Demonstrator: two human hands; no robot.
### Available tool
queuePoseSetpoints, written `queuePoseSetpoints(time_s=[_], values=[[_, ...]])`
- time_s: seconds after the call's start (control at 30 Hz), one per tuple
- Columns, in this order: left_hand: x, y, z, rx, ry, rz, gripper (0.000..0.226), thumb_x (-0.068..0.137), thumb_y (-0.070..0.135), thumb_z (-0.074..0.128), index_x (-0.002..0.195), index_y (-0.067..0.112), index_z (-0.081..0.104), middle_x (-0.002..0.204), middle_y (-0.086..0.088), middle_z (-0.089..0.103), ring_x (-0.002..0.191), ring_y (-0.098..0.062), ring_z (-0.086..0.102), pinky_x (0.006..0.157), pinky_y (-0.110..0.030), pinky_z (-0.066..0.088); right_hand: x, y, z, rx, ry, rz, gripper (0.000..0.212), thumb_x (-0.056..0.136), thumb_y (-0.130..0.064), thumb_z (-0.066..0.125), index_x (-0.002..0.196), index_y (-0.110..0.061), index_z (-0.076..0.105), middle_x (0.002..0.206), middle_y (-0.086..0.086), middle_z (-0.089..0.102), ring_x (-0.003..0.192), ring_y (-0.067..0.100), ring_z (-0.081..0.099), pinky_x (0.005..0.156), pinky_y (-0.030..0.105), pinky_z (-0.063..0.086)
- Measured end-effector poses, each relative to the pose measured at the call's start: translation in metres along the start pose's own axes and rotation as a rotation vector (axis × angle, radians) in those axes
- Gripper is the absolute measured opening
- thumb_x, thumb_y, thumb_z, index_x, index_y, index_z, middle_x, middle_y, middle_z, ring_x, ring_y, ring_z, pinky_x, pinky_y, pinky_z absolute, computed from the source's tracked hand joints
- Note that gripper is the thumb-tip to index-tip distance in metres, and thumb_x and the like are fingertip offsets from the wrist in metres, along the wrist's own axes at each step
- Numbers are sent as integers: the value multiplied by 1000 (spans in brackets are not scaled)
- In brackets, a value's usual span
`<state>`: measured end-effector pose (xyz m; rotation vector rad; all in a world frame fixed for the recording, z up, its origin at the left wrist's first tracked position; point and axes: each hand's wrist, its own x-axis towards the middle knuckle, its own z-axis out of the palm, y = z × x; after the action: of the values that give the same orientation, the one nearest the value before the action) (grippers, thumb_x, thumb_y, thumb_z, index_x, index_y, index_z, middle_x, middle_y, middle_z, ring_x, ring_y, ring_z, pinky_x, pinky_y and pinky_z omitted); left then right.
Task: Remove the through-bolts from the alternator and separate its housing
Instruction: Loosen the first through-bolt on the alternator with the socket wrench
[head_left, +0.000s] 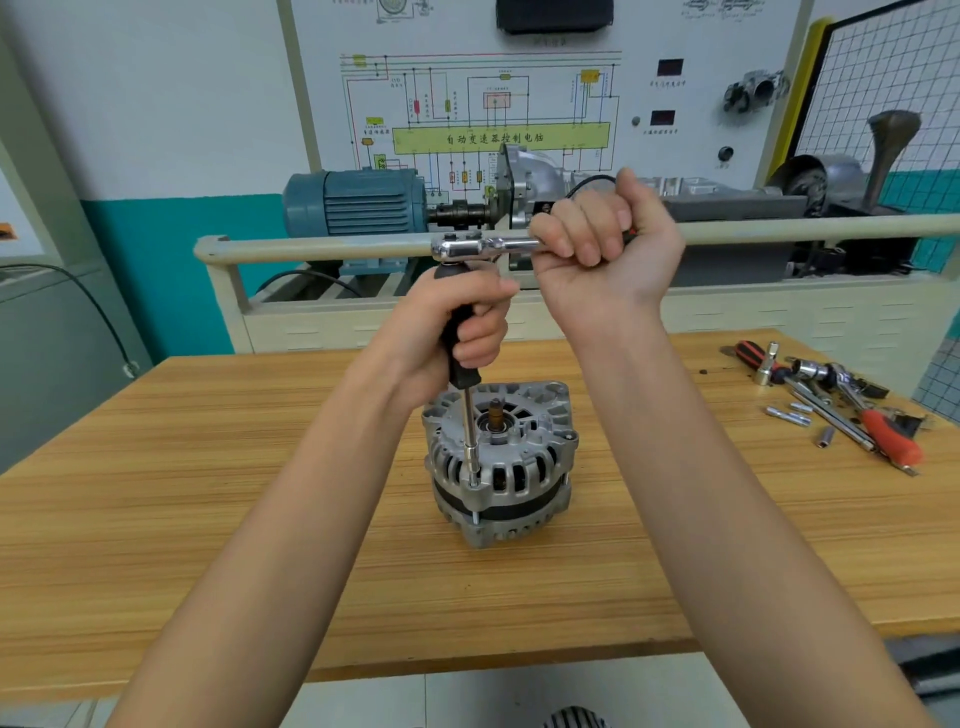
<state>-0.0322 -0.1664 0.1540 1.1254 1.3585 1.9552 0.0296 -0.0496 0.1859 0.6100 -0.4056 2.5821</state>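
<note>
Wooden table (208, 519); loose sockets (789, 415), red-handled screwdriver (893, 436) at right; blue motor (353, 202), wiring-diagram board (493, 104) behind.

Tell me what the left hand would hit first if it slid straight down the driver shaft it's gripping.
The left hand, shut on the black driver handle, points down the steel shaft. Going straight down, it would probably meet the alternator housing's top face first, near the through-bolt; depth is uncertain.
</note>
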Motion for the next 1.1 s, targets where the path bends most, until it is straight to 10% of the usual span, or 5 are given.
queuePoseSetpoints(time_s=[0.23, 0.5, 0.83, 1.1], values=[[3, -6, 12, 112, 294, 44, 49, 90, 1, 49, 50, 19, 28, 37, 7, 22, 30, -8, 15, 37, -14, 14, -8, 7, -2, -54, -29, -143, 56, 99, -14, 34, 43, -17, 35, 35, -5, 24, 32, 10, 21, 39, 21, 23], [9, -16, 25, 228, 628, 169, 38, 79, 2, 54, 53, 20, 33, 43, 4, 26, 36, -12, 19, 39, -17, 18, -41, 37, 8, -547, -412, -735, 33, 89, 4, 32, 67, -19, 42, 42, -7, 35, 36, 9, 28, 47, 29, 23], [-1, 0, 1, 43, -54, -22, 40, 78, 11, 57, 44, 18, 37, 33, 7, 28, 27, -6, 22, 34, -14, 18, 5, 0, -7, 132, -3, 60, 57, 98, -18, 35, 41, -15, 34, 32, -5, 24, 27, 10, 22, 39, 18, 21], [6, -9, 18, 170, 481, 68, 48, 87, 1, 53, 51, 20, 28, 37, 7, 24, 32, -10, 15, 37, -15, 16, -17, 14, 0, -171, -120, -256, 52, 99, -12, 33, 47, -15, 35, 36, -4, 26, 34, 10, 23, 42, 23, 25]])
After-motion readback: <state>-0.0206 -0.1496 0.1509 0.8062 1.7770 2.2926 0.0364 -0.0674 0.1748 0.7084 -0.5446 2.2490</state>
